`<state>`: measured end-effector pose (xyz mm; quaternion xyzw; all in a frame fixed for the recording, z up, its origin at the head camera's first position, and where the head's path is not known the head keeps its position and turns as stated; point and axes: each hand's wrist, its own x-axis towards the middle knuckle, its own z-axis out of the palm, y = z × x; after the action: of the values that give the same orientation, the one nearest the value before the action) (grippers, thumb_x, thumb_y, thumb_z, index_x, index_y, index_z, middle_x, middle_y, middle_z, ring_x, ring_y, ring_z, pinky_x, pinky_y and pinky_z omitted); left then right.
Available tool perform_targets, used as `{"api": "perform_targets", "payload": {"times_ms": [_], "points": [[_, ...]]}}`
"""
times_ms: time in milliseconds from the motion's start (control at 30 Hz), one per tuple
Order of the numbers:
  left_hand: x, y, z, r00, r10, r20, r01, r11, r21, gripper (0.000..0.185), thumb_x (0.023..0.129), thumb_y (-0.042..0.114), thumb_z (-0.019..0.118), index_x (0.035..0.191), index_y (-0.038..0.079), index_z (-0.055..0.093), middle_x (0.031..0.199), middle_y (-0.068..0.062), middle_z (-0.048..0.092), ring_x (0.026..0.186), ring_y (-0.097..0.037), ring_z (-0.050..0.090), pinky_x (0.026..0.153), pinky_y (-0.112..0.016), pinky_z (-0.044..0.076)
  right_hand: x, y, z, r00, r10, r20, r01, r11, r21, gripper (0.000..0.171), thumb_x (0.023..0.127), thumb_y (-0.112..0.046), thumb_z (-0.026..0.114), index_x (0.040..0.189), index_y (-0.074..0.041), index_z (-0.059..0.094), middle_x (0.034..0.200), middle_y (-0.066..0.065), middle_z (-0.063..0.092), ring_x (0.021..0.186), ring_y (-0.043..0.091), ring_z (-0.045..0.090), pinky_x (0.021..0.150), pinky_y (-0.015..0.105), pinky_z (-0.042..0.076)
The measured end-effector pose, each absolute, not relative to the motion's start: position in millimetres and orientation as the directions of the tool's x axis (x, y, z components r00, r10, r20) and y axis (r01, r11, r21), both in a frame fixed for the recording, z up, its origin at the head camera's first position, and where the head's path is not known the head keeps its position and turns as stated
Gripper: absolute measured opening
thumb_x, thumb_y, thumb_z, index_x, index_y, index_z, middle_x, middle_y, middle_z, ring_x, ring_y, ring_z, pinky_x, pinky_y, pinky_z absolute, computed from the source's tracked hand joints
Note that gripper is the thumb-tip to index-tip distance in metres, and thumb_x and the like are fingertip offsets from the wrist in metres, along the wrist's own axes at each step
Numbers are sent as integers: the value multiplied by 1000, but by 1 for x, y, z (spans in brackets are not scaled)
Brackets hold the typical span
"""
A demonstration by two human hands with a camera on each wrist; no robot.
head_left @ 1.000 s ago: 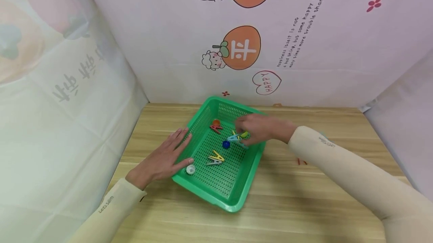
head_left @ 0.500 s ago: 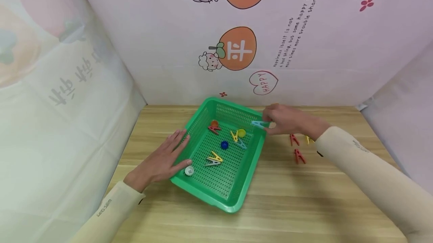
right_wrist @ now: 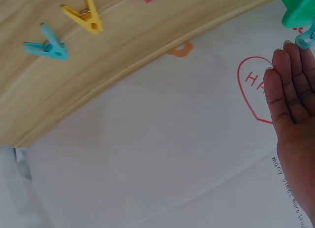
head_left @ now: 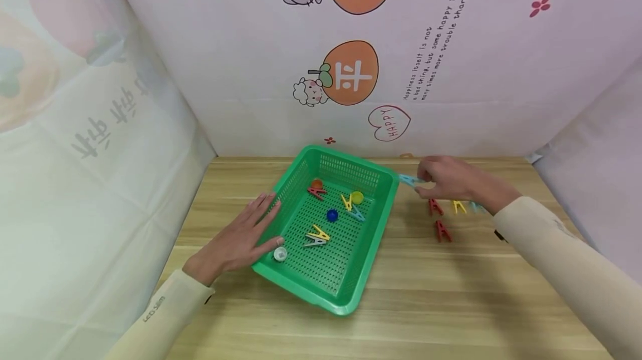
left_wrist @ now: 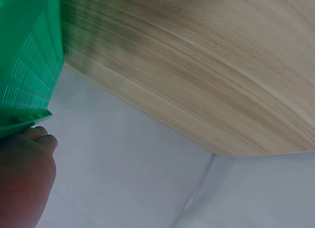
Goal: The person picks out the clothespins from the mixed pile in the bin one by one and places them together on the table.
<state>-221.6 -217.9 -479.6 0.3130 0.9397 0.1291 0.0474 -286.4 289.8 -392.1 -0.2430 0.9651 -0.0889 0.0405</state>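
Well, wooden table (head_left: 426, 298) below, printed wall (head_left: 241, 70) beyond the fingers; right hand (head_left: 448, 179) pinches blue clothespin (head_left: 407, 179), long axis pointing leftward; left hand (head_left: 239, 236) straight-fingered.

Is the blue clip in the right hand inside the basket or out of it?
Out: the head view shows the blue clip just past the right rim of the basket, pinched by the right hand.

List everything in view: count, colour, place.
Basket: 1, green, on table.
Held clothespin: 1, light blue, right hand.
Loose clothespins: 2 red, 1 yellow, 1 light blue, on right.
Basket clothespins: 2 yellow, 1 red, 1 light blue, 1 grey, inside.
Round pieces: 4, orange, yellow, blue, white, inside.
Table: 1, brown, below.
Walls: 3, whitish, partly printed, around table.
Sleeves: 2, cream, forearms.
Left hand: 1, basket's left side.
Right hand: 1, right of basket.
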Motion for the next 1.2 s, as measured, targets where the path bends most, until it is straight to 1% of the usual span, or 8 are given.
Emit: {"api": "perform_targets", "payload": {"times_ms": [133, 333, 400, 600, 767, 867, 1100, 1200], "points": [[-222, -218, -479, -799, 602, -6, 578, 769, 274, 87, 112, 58, 49, 176, 12, 12, 186, -7, 0, 172, -35, 3, 140, -53, 12, -282, 304, -395, -888, -459, -14, -450, 875, -179, 24, 94, -29, 80, 97, -6, 75, 92, 1, 69, 83, 16, 61, 77, 39, 58], [-221, -219, -480, -801, 599, -3, 575, 770, 277, 88, 112, 58, 50, 176, 13, 12, 186, -6, 0, 172, -33, 2, 140, -53, 13, -277, 327, -399, -895, -445, 24, -442, 879, -181, 29, 94, -31, 81, 97, -3, 75, 93, 5, 72, 83, 17, 65, 76, 45, 60], [-221, -219, -481, -801, 599, 0, 576, 770, 274, 88, 111, 58, 50, 176, 13, 12, 186, -6, 0, 172, -33, 2, 140, -53, 14, -275, 335, -401, -902, -432, 23, -429, 885, -184, 30, 94, -32, 80, 98, -3, 75, 94, 6, 72, 82, 17, 65, 75, 46, 60], [-221, -219, -483, -790, 611, 38, 599, 758, 258, 86, 112, 55, 51, 175, 9, 16, 185, -11, 6, 172, -38, 7, 138, -56, 18, -267, 356, -411, -927, -374, 0, -367, 910, -194, 33, 97, -35, 79, 101, -3, 75, 96, 6, 74, 84, 18, 67, 77, 47, 60], [-222, -219, -482, -792, 609, 30, 595, 761, 260, 87, 112, 55, 51, 176, 9, 15, 185, -12, 6, 172, -37, 5, 139, -55, 17, -257, 369, -420, -943, -332, 1, -325, 922, -210, 32, 97, -35, 79, 98, -4, 74, 93, 5, 74, 79, 16, 64, 72, 41, 58], [-222, -219, -482, -797, 604, 15, 586, 767, 261, 87, 112, 56, 50, 176, 11, 13, 185, -10, 3, 172, -35, 3, 139, -55, 15, -252, 375, -426, -953, -304, -5, -296, 930, -217, 31, 96, -36, 79, 98, -5, 74, 91, 3, 74, 79, 14, 64, 72, 39, 57], [-221, -218, -480, -800, 600, 2, 578, 769, 273, 88, 112, 58, 50, 176, 12, 12, 186, -7, 1, 172, -34, 2, 139, -54, 13, -242, 390, -443, -963, -270, -26, -256, 936, -242, 38, 98, -37, 77, 101, 1, 74, 90, 6, 74, 76, 15, 63, 66, 36, 55], [-221, -218, -480, -801, 599, 1, 576, 770, 273, 88, 111, 58, 50, 176, 12, 13, 186, -7, 2, 172, -35, 2, 139, -54, 14, -237, 394, -452, -969, -244, -31, -228, 939, -256, 41, 99, -38, 76, 103, 3, 73, 90, 6, 75, 76, 15, 64, 66, 36, 55]]}}
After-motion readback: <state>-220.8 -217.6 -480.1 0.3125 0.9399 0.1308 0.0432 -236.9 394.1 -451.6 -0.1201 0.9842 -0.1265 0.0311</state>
